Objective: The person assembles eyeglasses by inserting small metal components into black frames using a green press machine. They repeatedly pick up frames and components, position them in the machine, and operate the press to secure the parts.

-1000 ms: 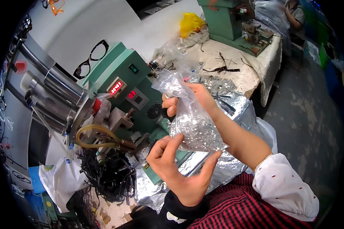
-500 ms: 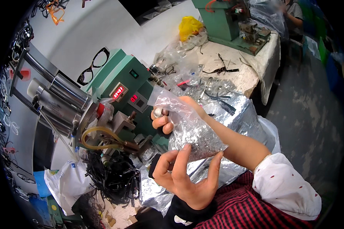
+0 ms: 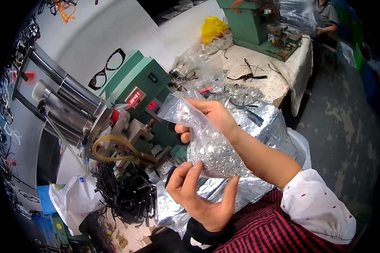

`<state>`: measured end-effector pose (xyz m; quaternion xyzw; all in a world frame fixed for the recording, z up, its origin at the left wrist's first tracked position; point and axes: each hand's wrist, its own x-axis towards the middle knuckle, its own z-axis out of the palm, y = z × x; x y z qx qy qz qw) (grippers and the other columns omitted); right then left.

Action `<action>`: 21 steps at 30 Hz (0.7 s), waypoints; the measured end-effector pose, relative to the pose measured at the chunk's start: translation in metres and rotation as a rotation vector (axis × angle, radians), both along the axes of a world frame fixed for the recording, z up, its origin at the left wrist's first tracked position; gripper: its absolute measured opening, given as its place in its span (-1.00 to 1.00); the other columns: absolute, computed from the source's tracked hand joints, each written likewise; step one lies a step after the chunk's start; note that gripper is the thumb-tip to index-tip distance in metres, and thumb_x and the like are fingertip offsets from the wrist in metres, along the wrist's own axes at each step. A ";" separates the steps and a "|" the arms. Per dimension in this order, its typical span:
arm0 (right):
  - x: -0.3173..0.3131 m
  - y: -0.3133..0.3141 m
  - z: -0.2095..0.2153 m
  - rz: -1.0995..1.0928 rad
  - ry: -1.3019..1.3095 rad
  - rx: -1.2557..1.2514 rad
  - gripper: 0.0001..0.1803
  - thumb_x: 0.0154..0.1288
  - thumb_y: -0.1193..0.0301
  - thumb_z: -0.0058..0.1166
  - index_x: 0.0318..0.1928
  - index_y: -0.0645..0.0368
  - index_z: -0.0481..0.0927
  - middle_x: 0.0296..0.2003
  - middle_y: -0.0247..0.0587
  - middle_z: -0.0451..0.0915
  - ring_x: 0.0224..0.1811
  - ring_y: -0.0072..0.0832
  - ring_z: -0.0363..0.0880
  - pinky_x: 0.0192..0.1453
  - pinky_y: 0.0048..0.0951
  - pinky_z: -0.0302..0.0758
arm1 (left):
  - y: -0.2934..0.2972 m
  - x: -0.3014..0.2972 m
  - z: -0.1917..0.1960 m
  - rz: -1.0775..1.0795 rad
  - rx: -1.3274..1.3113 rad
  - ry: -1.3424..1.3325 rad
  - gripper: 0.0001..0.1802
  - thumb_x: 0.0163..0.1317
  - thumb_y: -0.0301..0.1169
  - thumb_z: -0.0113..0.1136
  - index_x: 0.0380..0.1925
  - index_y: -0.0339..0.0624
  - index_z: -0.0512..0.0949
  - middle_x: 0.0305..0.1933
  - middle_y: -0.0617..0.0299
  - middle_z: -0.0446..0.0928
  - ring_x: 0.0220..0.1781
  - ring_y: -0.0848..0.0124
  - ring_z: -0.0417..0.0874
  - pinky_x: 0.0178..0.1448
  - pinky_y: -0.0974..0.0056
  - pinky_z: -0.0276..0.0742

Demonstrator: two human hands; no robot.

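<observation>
Holding the clear plastic bag [image 3: 209, 141] up before you, your right hand [image 3: 217, 118] is gripping it at the narrowed neck, while the loose top is flaring out to the left. Small shiny pieces [image 3: 217, 162] are sitting bunched in the lower part. Your left hand [image 3: 207, 206] is standing open below — its fingertips are meeting the bag's lower side, and its thumb is pointing up near the bottom corner, though you are not showing clearly whether it is touching.

The bag is hanging above the silver sheet [image 3: 266, 139], in front of the green machine [image 3: 133, 71] with the glasses [image 3: 106, 70] on top. The black strips [image 3: 126, 192] are lying heaped to the left, and the counter [image 3: 278, 82] is stretching away behind.

Your right hand is probably bearing most of the weight, so a slackening grip could be letting the thin plastic slide out. You are risking a spill too: whether the mouth is sealed is not showing, and tipping it could be scattering pieces over the sheet or into the strips. Sharp edges could be piercing the bag — pressing hard with your left fingertips would be making that likelier.
</observation>
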<state>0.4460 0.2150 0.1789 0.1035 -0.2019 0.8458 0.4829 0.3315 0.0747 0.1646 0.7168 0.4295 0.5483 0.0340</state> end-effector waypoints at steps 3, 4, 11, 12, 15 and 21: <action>0.000 -0.001 0.001 -0.006 0.019 -0.118 -0.62 0.62 0.25 -0.19 0.00 0.30 0.59 -0.33 -0.07 0.65 -0.36 -0.26 0.64 -0.28 -0.21 0.69 | 0.002 -0.002 -0.002 -0.064 -0.027 -0.097 -0.16 -0.07 -0.31 0.63 0.22 -0.19 0.41 0.18 0.00 0.28 0.22 0.14 0.36 0.22 0.10 0.38; 0.000 -0.001 0.001 -0.008 0.030 -0.095 -0.62 0.61 0.24 -0.18 -0.02 0.29 0.60 -0.34 -0.08 0.66 -0.38 -0.27 0.64 -0.29 -0.23 0.68 | 0.002 -0.003 -0.003 -0.084 -0.034 -0.129 -0.17 -0.05 -0.30 0.62 0.23 -0.20 0.40 0.19 0.01 0.27 0.21 0.15 0.36 0.21 0.11 0.38; 0.001 -0.006 0.001 -0.024 -0.044 -0.214 -0.61 0.59 0.19 -0.16 -0.11 0.23 0.63 -0.39 -0.09 0.67 -0.45 -0.28 0.65 -0.35 -0.31 0.63 | 0.007 -0.008 -0.004 -0.177 -0.134 -0.297 -0.18 0.03 -0.29 0.57 0.26 -0.23 0.36 0.18 0.07 0.26 0.17 0.24 0.37 0.16 0.19 0.37; 0.001 -0.006 0.001 -0.014 -0.038 -0.210 -0.61 0.59 0.19 -0.16 -0.11 0.23 0.63 -0.39 -0.09 0.67 -0.45 -0.27 0.65 -0.36 -0.31 0.62 | 0.007 -0.008 -0.004 -0.174 -0.142 -0.294 -0.18 0.03 -0.29 0.57 0.26 -0.23 0.36 0.18 0.07 0.26 0.17 0.24 0.37 0.16 0.19 0.37; -0.001 -0.005 0.000 -0.018 -0.047 -0.244 -0.60 0.59 0.19 -0.17 -0.12 0.23 0.63 -0.39 -0.10 0.67 -0.44 -0.28 0.65 -0.36 -0.29 0.62 | 0.006 -0.011 -0.009 -0.159 -0.163 -0.291 -0.17 0.01 -0.29 0.58 0.26 -0.23 0.37 0.20 0.06 0.26 0.17 0.25 0.37 0.17 0.20 0.37; -0.013 -0.019 -0.024 -0.265 -0.168 -0.309 -0.61 0.61 0.19 -0.16 -0.22 0.18 0.63 -0.35 -0.24 0.69 -0.36 -0.47 0.67 -0.16 -0.39 0.62 | 0.003 -0.030 -0.034 -0.240 -0.200 -0.427 -0.19 -0.05 -0.40 0.52 0.24 -0.23 0.37 0.24 0.05 0.29 0.29 0.19 0.39 0.35 0.14 0.35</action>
